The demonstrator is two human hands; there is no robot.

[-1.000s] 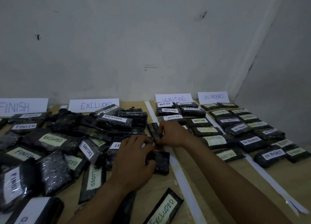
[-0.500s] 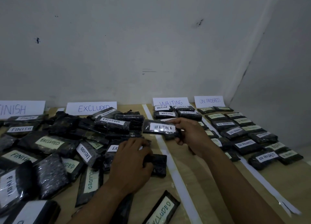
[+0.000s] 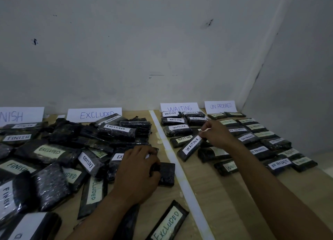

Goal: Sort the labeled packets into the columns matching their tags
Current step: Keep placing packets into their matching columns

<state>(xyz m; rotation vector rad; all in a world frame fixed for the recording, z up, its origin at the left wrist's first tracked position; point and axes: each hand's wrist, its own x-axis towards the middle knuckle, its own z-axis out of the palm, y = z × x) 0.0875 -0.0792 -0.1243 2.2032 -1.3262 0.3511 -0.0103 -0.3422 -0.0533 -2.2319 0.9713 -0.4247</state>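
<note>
we now lower the waiting packet (image 3: pixel 191 147), pinched by the right hand (image 3: pixel 217 134), into its column (image 3: pixel 201 178); the left hand (image 3: pixel 137 174) grips a dark packet (image 3: pixel 167 174).

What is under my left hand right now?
The left hand grips a dark packet showing no label. It also covers part of a tag starting EX; the rest is hidden.

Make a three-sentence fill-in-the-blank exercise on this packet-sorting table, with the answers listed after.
The packet that the right hand pinches is tagged ____.
The left hand holds a dark packet lying ____ of the white tape strip.
The sign behind the stray ON PROGRESS packet reads ____.
Missing words: WAITING; left; EXCLUDED.
</note>
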